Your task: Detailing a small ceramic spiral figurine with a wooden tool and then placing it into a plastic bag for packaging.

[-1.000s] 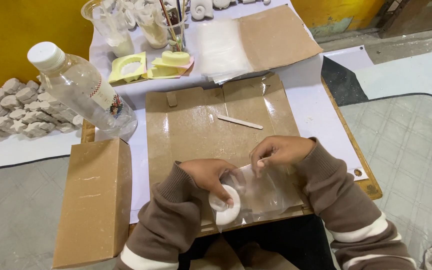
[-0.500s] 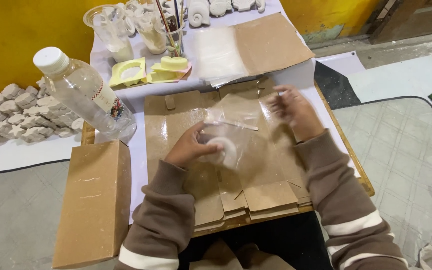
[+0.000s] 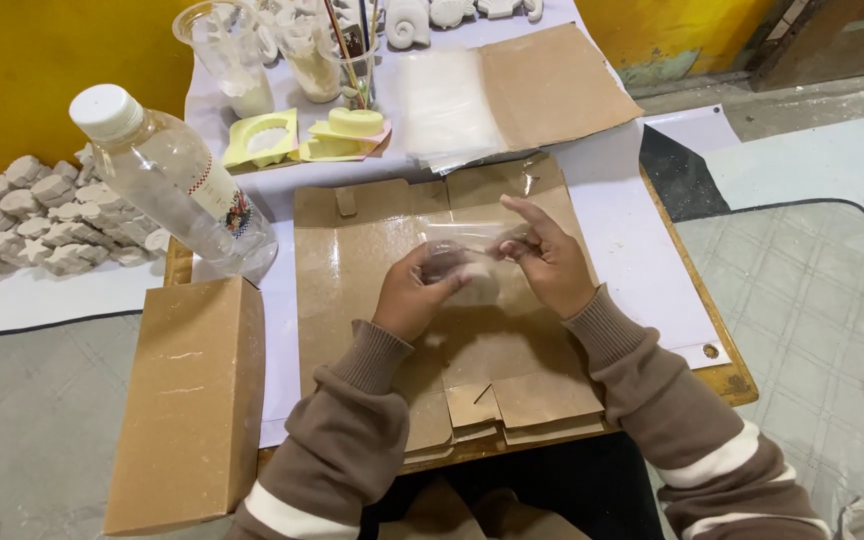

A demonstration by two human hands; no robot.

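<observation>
Both hands, left hand (image 3: 414,297) and right hand (image 3: 549,262), have fingers clamped on one clear plastic bag (image 3: 472,262) over one flattened cardboard box (image 3: 372,250); one plastic bottle (image 3: 177,185) stands at the bench's left edge.

Brown cardboard box (image 3: 192,400) lower left; labelled clear bottle (image 3: 177,185) behind it.

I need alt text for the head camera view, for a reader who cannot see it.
Two hands, left hand and right hand, hold a small white object inside a clear plastic bag above flat brown cardboard. A clear plastic bottle and a closed brown box are at left.
</observation>
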